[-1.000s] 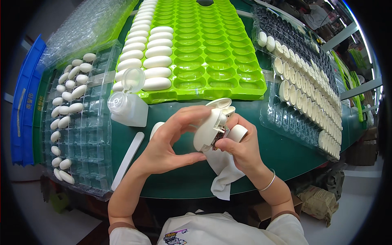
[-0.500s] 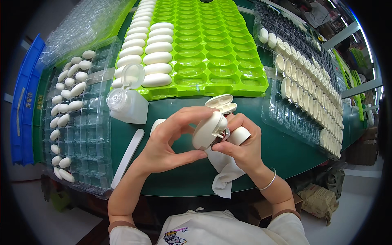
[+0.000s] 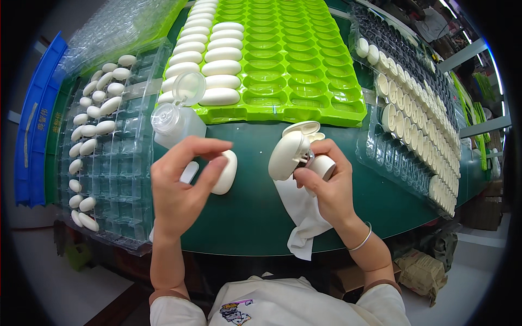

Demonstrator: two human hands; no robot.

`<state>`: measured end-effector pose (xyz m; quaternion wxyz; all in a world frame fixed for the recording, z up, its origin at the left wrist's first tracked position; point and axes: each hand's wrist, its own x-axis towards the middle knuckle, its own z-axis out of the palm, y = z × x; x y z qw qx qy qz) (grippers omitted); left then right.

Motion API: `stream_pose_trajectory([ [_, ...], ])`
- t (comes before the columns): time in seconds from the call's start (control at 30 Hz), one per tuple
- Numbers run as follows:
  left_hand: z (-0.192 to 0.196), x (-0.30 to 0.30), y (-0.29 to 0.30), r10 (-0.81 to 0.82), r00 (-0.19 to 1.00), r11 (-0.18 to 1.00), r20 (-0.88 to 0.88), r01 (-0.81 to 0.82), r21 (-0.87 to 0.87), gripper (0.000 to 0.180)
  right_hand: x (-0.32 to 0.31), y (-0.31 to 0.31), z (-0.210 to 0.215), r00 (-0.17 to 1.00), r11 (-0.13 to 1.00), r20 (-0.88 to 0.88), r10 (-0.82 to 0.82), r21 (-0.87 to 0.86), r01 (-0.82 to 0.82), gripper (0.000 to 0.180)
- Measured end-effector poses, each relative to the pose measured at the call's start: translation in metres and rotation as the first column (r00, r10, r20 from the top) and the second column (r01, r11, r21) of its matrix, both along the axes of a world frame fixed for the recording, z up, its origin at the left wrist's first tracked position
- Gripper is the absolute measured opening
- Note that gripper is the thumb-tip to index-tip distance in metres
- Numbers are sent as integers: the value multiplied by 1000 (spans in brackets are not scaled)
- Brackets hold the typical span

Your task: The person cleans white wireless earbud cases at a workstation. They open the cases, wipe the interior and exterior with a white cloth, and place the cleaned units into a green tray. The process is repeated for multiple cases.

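Observation:
My right hand [image 3: 330, 182] is closed on a smooth white rounded shell piece [image 3: 285, 157], with a small shiny part between thumb and fingers. Just beyond it shows a white lidded case [image 3: 302, 129], tilted open and partly covered by the shell. A short white cylinder-like part [image 3: 325, 166] sits against the same fingers; whether it is held too I cannot tell. My left hand [image 3: 182, 185] is open, thumb and forefinger curved apart. Its thumb overlaps a white oval case [image 3: 226, 176] on the table, contact unclear. A white cloth [image 3: 300, 209] lies under my right hand.
A green tray [image 3: 283, 113] with white oval cases in its left columns lies ahead. A clear bottle [image 3: 182, 127] with its cap flipped up stands near it. Left is a clear tray [image 3: 128, 187] of white pieces; right, a tray [image 3: 375, 146] of cream shells. A white strip [image 3: 188, 173] is mostly hidden.
My left hand has let go of the white shell piece and moved left, towards the white oval case. My right hand keeps the shell, now tipped more upright. The view has shifted slightly.

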<state>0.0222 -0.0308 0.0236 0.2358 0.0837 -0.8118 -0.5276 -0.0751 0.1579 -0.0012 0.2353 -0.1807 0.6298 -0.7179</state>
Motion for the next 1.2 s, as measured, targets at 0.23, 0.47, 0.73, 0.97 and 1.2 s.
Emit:
stream_pose_trajectory([
  [0.23,-14,46,-11,339,927,897,162,-267,-351,9,-2,-6,-5,888,978,446,116,-206,-24,21],
  [0.47,-22,32,28,117,993,981,27,-120,154,37,8,-3,-6,999,999,4,-37,-38,37,23],
  [0.73,-14,-8,79,-159,986,802,-55,162,574,63,11,-3,-8,580,992,-805,-122,-79,99,39],
  [0.97,-16,-8,83,-158,982,839,-105,190,509,52,12,0,-5,543,995,-834,-96,-77,57,41],
  [1.2,-14,-7,81,-150,976,855,-157,208,475,44,12,1,-3,512,996,-854,-93,-79,49,42],
])
